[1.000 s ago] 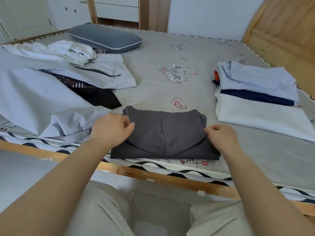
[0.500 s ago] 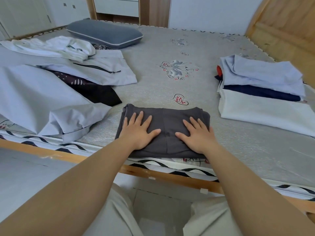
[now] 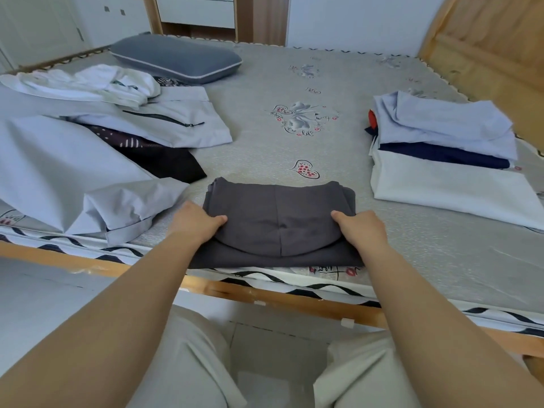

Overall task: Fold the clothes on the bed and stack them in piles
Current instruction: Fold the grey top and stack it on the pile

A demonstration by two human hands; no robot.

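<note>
One folded dark grey cloth garment (image 3: 279,222) at the near edge of the grey patterned mattress (image 3: 294,83); left of it, four unfolded garments; right, four stacked; one grey-blue pillow (image 3: 176,61).

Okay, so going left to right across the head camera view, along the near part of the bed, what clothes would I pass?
Unfolded light blue garment → left hand → folded dark grey garment → right hand → stack of folded clothes.

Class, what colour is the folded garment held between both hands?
Dark grey, plain; the folded cloth garment shows best in the head view.
</note>
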